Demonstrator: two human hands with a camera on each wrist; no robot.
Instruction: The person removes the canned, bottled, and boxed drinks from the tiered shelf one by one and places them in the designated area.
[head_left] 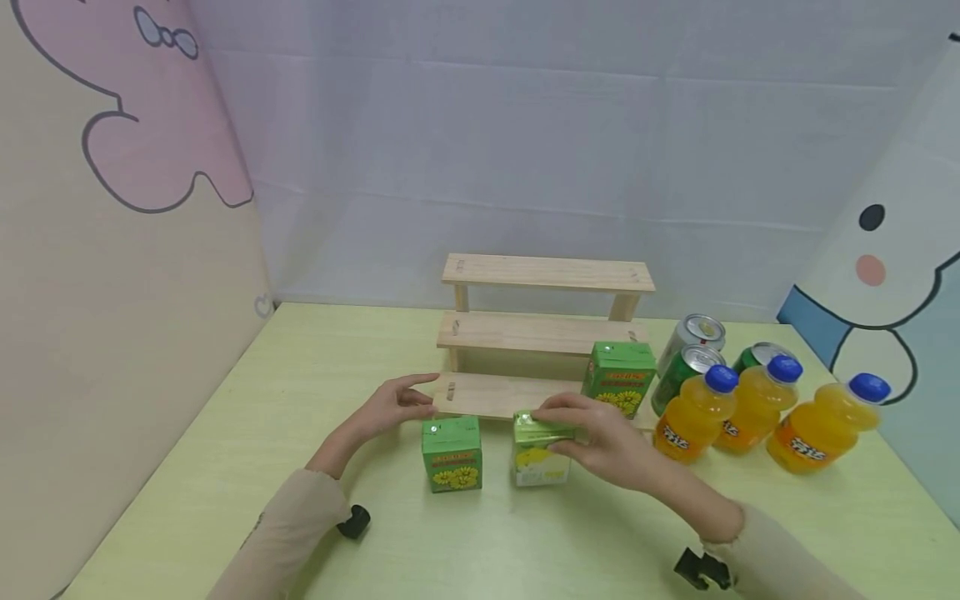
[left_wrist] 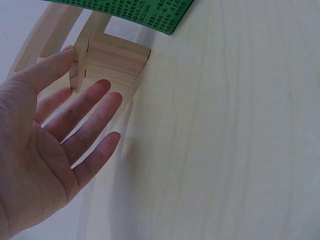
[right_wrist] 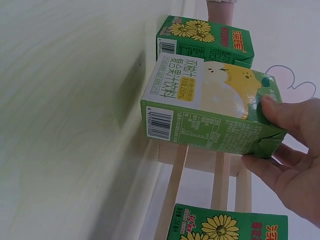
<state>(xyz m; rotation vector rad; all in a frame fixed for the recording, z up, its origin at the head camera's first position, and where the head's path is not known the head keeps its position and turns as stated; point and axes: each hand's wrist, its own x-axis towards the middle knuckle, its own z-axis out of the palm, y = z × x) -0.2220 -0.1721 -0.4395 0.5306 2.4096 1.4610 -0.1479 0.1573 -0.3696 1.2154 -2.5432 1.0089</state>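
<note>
My right hand (head_left: 607,437) pinches the top of a light green and white juice carton (head_left: 542,467). In the right wrist view, the thumb lies on the printed front of this carton (right_wrist: 200,105), with other fingers at its top end. Left of it, a dark green drink carton (head_left: 452,454) with yellow flowers stands on the table. My left hand (head_left: 390,407) is at the left end of the lowest step of a wooden shelf (head_left: 487,392). The left wrist view shows this hand (left_wrist: 55,145) with extended, spread fingers and its fingertips right by the wooden step end (left_wrist: 117,57).
Another dark green carton (head_left: 618,375) stands at the right end of the lowest step. To its right are several drink cans (head_left: 693,337) and three orange soda bottles (head_left: 825,425) with blue caps. A pale cloth wall (head_left: 540,167) closes off the back of the table (head_left: 187,500).
</note>
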